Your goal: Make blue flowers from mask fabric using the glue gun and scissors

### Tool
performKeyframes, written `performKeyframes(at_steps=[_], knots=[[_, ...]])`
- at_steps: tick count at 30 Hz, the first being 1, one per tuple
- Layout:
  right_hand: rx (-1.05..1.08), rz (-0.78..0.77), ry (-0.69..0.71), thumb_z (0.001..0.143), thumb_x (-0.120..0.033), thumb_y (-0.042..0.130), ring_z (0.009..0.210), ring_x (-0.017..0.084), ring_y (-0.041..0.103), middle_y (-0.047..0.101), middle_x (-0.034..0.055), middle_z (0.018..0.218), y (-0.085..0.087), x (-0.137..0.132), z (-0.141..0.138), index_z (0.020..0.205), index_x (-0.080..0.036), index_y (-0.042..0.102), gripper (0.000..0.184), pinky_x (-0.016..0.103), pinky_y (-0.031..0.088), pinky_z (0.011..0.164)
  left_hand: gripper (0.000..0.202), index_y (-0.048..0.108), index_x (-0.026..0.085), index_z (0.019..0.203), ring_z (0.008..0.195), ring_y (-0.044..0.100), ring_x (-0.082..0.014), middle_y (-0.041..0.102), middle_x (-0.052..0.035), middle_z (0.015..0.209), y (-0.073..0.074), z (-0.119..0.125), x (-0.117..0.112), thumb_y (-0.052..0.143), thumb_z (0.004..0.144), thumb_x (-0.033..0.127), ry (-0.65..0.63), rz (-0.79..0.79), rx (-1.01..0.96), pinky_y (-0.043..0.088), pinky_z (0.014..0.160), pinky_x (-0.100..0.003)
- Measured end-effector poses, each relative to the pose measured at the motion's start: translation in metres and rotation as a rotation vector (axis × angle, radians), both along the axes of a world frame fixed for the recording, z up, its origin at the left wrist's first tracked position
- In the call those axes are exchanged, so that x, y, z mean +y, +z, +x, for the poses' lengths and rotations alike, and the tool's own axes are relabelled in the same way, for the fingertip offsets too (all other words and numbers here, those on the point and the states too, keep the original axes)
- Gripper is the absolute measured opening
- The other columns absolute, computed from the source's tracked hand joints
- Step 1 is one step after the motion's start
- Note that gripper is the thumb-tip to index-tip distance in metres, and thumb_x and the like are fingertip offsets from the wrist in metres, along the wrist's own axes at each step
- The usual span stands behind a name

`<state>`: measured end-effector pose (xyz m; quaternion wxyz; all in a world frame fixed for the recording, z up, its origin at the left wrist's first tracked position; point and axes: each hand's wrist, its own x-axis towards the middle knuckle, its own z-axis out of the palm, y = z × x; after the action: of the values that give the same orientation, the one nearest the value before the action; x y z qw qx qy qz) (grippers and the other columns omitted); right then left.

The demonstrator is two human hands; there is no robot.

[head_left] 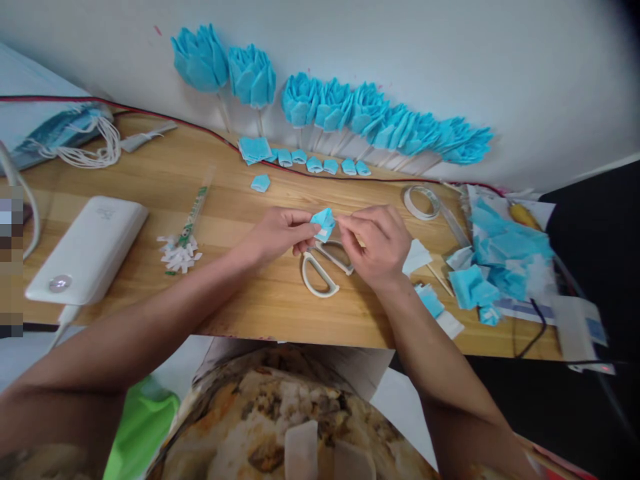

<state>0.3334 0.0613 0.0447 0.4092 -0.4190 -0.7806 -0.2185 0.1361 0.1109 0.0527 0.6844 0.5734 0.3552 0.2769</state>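
Observation:
A small folded blue petal [323, 223] with a white patch is pinched between the thumb and fingers of my left hand [280, 235]. Just right of it, the fingertips of my right hand [377, 240] are pinched together close to the petal's edge; what they hold, if anything, is too small to make out. White-handled scissors [320, 283] lie on the table under both hands, their blades mostly hidden. Behind my hands, one loose folded petal [261, 183] and a row of rolled blue petals [315, 165] rest near a stack of blue squares [255, 150].
Several blue flowers on sticks [300, 100] lean along the wall. At right are a tape roll [421, 203] and blue scraps [510, 247]. To the left are a white power bank [87, 250], white paper bits [181, 255] and a cord bundle [95, 150]. A red-black cable [200, 127] crosses behind.

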Motion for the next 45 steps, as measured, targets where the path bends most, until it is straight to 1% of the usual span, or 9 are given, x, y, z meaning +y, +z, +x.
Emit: performKeyframes(at_steps=[8, 13, 16, 24, 32, 34, 36, 40, 45], knots=[[-0.019, -0.036, 0.013, 0.092, -0.008, 0.064, 0.076, 0.017, 0.063, 0.072, 0.0015, 0.085, -0.001, 0.001, 0.001, 0.103, -0.026, 0.071, 0.022, 0.032, 0.049, 0.065, 0.022, 0.064, 0.015, 0.066, 0.051, 0.049, -0.0061, 0.06, 0.0016, 0.059, -0.006, 0.0, 0.001, 0.072, 0.078, 0.031, -0.018, 0.007, -0.041, 0.041, 0.048, -0.018], [-0.021, -0.069, 0.042, 0.093, -0.009, 0.063, 0.078, 0.018, 0.063, 0.073, 0.0021, 0.087, -0.002, 0.001, 0.002, 0.107, -0.026, 0.073, 0.024, 0.032, 0.049, 0.066, 0.022, 0.068, 0.015, 0.072, 0.053, 0.051, -0.0071, 0.062, 0.0009, 0.062, -0.011, 0.001, 0.003, 0.076, 0.075, 0.034, 0.012, -0.009, -0.074, 0.041, 0.049, -0.02], [-0.016, -0.091, 0.055, 0.094, -0.009, 0.063, 0.079, 0.018, 0.063, 0.073, 0.0025, 0.088, -0.001, 0.001, 0.001, 0.106, -0.026, 0.073, 0.023, 0.032, 0.049, 0.066, 0.023, 0.068, 0.015, 0.07, 0.053, 0.05, -0.0073, 0.061, 0.0006, 0.061, -0.014, 0.001, 0.004, 0.076, 0.075, 0.035, 0.013, -0.006, -0.09, 0.04, 0.05, -0.021], [-0.021, -0.184, 0.052, 0.096, -0.014, 0.06, 0.08, 0.019, 0.063, 0.074, 0.0034, 0.089, -0.003, 0.001, 0.003, 0.103, -0.025, 0.074, 0.019, 0.034, 0.048, 0.067, 0.023, 0.068, 0.015, 0.067, 0.054, 0.05, -0.0078, 0.06, 0.0005, 0.061, -0.013, 0.0, 0.005, 0.075, 0.074, 0.035, 0.034, -0.012, -0.082, 0.039, 0.052, -0.022], [0.015, -0.268, 0.14, 0.093, -0.018, 0.059, 0.084, 0.021, 0.064, 0.074, 0.0061, 0.097, 0.0, 0.0, 0.003, 0.11, -0.025, 0.075, 0.024, 0.038, 0.051, 0.073, 0.02, 0.07, 0.015, 0.072, 0.054, 0.051, -0.008, 0.063, 0.0005, 0.062, -0.015, 0.001, 0.006, 0.076, 0.073, 0.034, 0.08, -0.047, -0.086, 0.042, 0.053, -0.022], [0.092, -0.323, 0.143, 0.095, -0.022, 0.058, 0.087, 0.022, 0.065, 0.073, 0.0063, 0.098, 0.001, -0.001, 0.002, 0.11, -0.025, 0.075, 0.024, 0.039, 0.052, 0.077, 0.021, 0.069, 0.015, 0.07, 0.054, 0.05, -0.0081, 0.061, 0.0009, 0.06, -0.014, 0.0, 0.007, 0.075, 0.074, 0.034, 0.078, -0.019, -0.073, 0.041, 0.054, -0.022], [0.257, -0.416, 0.14, 0.097, -0.026, 0.056, 0.092, 0.021, 0.066, 0.072, 0.0057, 0.101, -0.001, -0.001, 0.002, 0.113, -0.026, 0.074, 0.024, 0.039, 0.054, 0.081, 0.022, 0.067, 0.015, 0.068, 0.054, 0.05, -0.0081, 0.058, 0.0018, 0.057, -0.013, 0.0, 0.007, 0.074, 0.076, 0.035, 0.074, 0.019, -0.039, 0.041, 0.054, -0.021], [0.657, -0.634, 0.141, 0.1, -0.034, 0.057, 0.093, 0.017, 0.067, 0.07, 0.0028, 0.103, -0.01, 0.003, 0.004, 0.126, -0.028, 0.065, 0.029, 0.03, 0.056, 0.073, 0.023, 0.066, 0.016, 0.07, 0.055, 0.049, -0.0079, 0.057, 0.0024, 0.059, -0.009, 0.0, 0.006, 0.071, 0.077, 0.037, 0.081, 0.068, 0.004, 0.04, 0.054, -0.021], [0.829, -0.905, 0.257, 0.095, -0.044, 0.065, 0.093, 0.018, 0.067, 0.069, 0.0034, 0.102, -0.016, 0.006, 0.002, 0.132, -0.027, 0.06, 0.041, 0.029, 0.058, 0.072, 0.024, 0.068, 0.016, 0.074, 0.056, 0.049, -0.0086, 0.058, 0.0026, 0.061, -0.008, 0.0, 0.005, 0.072, 0.076, 0.039, 0.054, 0.128, 0.027, 0.041, 0.056, -0.022]])
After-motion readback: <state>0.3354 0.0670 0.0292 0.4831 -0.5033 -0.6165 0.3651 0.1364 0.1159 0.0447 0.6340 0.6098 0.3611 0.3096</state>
